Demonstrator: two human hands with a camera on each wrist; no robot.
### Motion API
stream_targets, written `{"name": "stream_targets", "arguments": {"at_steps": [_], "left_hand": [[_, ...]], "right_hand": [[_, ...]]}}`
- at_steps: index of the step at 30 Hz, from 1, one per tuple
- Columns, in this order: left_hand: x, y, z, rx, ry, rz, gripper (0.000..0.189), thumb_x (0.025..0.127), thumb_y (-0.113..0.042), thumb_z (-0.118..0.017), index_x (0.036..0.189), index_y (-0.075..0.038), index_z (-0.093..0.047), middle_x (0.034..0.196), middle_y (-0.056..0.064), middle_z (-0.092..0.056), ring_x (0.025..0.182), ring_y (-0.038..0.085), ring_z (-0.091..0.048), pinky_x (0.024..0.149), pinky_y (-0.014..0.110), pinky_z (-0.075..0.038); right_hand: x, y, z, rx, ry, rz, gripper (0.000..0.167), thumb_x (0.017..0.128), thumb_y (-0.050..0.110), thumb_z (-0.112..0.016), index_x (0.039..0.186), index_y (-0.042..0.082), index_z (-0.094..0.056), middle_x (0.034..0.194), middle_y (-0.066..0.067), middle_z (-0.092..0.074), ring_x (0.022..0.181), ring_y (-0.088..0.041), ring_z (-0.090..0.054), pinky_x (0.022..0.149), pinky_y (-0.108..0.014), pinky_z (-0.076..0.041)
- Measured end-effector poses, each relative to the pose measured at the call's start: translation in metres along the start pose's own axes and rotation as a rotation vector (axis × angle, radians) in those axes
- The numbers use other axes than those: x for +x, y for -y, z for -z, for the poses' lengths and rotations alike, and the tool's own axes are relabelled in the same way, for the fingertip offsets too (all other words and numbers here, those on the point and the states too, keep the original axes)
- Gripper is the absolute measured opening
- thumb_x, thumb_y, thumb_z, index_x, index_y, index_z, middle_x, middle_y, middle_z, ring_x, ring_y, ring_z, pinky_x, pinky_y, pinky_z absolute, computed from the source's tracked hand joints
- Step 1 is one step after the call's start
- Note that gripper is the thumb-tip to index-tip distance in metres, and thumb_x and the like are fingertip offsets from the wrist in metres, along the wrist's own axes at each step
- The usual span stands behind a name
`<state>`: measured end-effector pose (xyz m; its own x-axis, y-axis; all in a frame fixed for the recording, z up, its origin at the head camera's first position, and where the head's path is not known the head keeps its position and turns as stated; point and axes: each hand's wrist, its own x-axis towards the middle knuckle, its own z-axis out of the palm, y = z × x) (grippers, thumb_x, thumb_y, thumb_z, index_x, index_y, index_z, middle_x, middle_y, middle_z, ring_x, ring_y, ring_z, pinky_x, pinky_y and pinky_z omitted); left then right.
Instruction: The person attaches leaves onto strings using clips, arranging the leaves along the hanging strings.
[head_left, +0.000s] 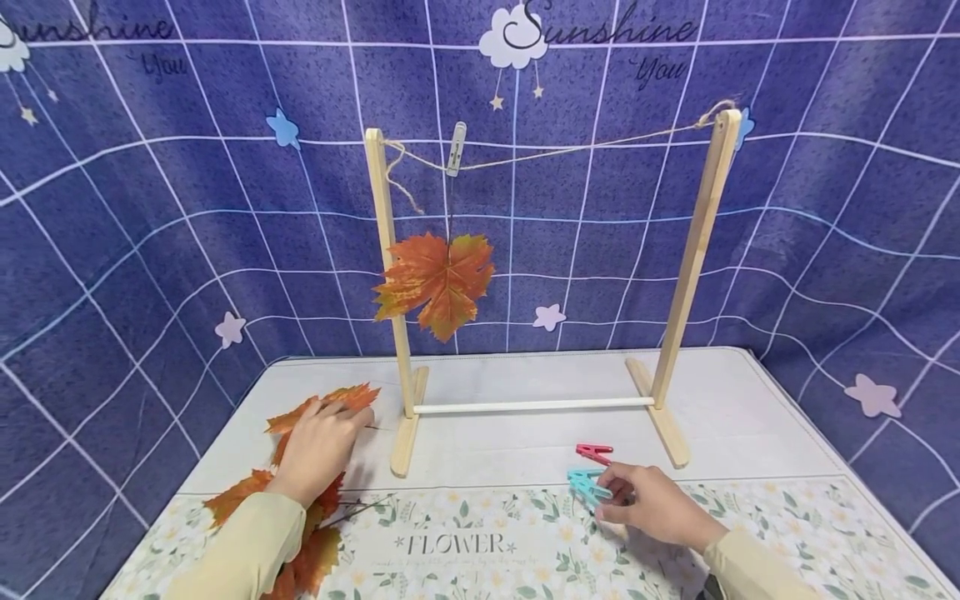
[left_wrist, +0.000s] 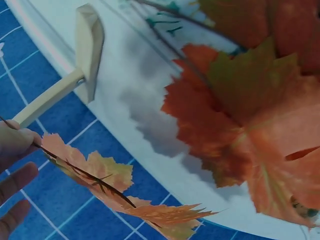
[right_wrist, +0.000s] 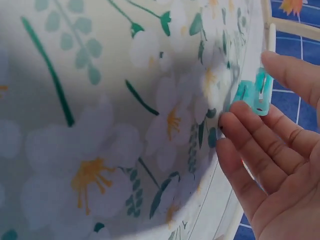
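My left hand [head_left: 318, 446] pinches the dark stem of an orange artificial maple leaf [left_wrist: 100, 180] between thumb and finger, at the left of the table. More orange-green leaves [head_left: 315, 558] lie below that wrist. At the right, my right hand [head_left: 652, 504] has thumb and fingertips at the end of a teal clothespin [right_wrist: 263, 90]. Another teal clothespin [right_wrist: 243, 92] lies right beside it. A red clothespin [head_left: 594, 452] sits just behind them. From the twine [head_left: 562, 152] hangs a leaf [head_left: 438, 283], its stem held by a grey clothespin [head_left: 456, 150].
A wooden stand with a left post [head_left: 386, 217], a right post [head_left: 697, 258] and a white crossbar [head_left: 532, 407] stands on the white table [head_left: 510, 454]. A floral mat [head_left: 450, 575] covers the front. Behind hangs a blue gridded cloth [head_left: 585, 250].
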<state>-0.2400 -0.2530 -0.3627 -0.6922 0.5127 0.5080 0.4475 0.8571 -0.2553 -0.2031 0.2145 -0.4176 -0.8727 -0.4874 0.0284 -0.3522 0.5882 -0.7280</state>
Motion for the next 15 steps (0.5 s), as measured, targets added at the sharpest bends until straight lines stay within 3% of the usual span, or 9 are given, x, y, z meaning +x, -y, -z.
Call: {"name": "stream_targets", "arguments": {"at_steps": [5, 11, 15], "left_hand": [[0.009, 0.001, 0.010, -0.007, -0.056, 0.002, 0.030, 0.077, 0.013, -0.075, 0.091, -0.012, -0.067, 0.083, 0.007, -0.074, 0.088, 0.034, -0.068, 0.089, 0.059, -0.050], [0.019, -0.003, 0.019, -0.032, -0.101, 0.004, 0.028, 0.076, 0.009, -0.079, 0.089, -0.013, -0.066, 0.080, 0.007, -0.073, 0.083, 0.031, -0.067, 0.077, 0.049, -0.049], [0.023, -0.006, 0.023, -0.045, -0.127, 0.003, 0.026, 0.077, 0.005, -0.082, 0.089, -0.013, -0.067, 0.080, 0.006, -0.073, 0.080, 0.028, -0.066, 0.076, 0.046, -0.048]], "right_hand": [[0.000, -0.001, 0.002, 0.018, -0.028, -0.009, 0.030, 0.091, 0.029, -0.077, 0.108, 0.006, -0.066, 0.094, 0.002, -0.068, 0.082, -0.009, -0.065, 0.071, -0.028, -0.053], [0.001, -0.001, 0.002, 0.118, -0.026, -0.060, 0.031, 0.094, 0.026, -0.074, 0.113, 0.003, -0.066, 0.095, -0.003, -0.067, 0.083, -0.016, -0.067, 0.067, -0.029, -0.055], [0.003, 0.001, 0.002, 0.172, -0.018, -0.068, 0.030, 0.096, 0.024, -0.071, 0.116, 0.002, -0.065, 0.095, -0.005, -0.066, 0.085, -0.020, -0.066, 0.067, -0.031, -0.055]]}}
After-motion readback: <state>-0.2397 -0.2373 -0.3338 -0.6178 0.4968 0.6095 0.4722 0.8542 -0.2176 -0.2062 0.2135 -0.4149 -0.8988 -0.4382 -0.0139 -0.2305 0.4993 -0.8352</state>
